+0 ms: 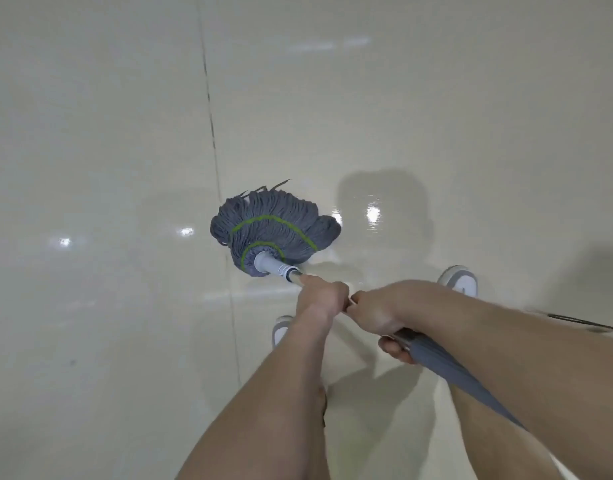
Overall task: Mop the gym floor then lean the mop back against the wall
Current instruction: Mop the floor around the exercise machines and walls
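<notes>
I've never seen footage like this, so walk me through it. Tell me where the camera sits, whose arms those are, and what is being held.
There is no machine here, only a person. The single picture comes from a wide-angle camera worn on their head, looking forward and down, so the two bare arms reaching up from the bottom edge are their own. The left hand grips the handle closer to the mop end, and the right hand grips it just behind. The mop head, grey strings with green bands, lies spread on the floor, which is glossy cream tile reflecting ceiling lights. The white shoes below the hands are the person's feet.
</notes>
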Demonstrator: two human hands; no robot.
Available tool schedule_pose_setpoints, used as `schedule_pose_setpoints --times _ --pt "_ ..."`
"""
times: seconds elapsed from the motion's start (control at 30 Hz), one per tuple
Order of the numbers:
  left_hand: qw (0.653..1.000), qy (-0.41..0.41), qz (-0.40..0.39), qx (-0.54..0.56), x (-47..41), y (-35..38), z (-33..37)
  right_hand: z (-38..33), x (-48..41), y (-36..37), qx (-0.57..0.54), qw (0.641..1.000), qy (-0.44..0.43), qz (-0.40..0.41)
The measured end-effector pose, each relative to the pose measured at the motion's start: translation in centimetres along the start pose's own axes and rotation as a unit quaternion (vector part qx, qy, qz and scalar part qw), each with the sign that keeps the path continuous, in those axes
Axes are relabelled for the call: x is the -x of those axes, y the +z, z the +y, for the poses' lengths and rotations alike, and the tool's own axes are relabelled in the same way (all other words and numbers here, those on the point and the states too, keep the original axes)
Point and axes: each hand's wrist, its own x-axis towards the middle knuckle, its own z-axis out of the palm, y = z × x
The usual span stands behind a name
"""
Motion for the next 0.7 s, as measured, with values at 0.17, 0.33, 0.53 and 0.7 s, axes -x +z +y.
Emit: schedule_pose_setpoints --times 0.17,0.33,0.53,0.7 --pt "0.99 -0.022 0.058 0.13 -4.6 -10.6 -8.5 -9.7 -1.0 9.9 0.156 0.985 -0.077 0.017" --pt "0.959 -0.058 0.103 0.256 -6.4 -16.5 -16.6 -15.1 -0.9 19.3 0.422 0.889 -0.17 0.048" --pt "0.929 -0.083 0.121 0.339 -4.1 -14.6 -20.0 -12.7 -1.0 22.2 0.558 0.8 -0.201 0.09" --pt "0.926 -0.065 0.084 0.362 -2.4 -8.1 -15.5 -8.1 0.1 16.1 0.54 0.812 -0.18 0.131"
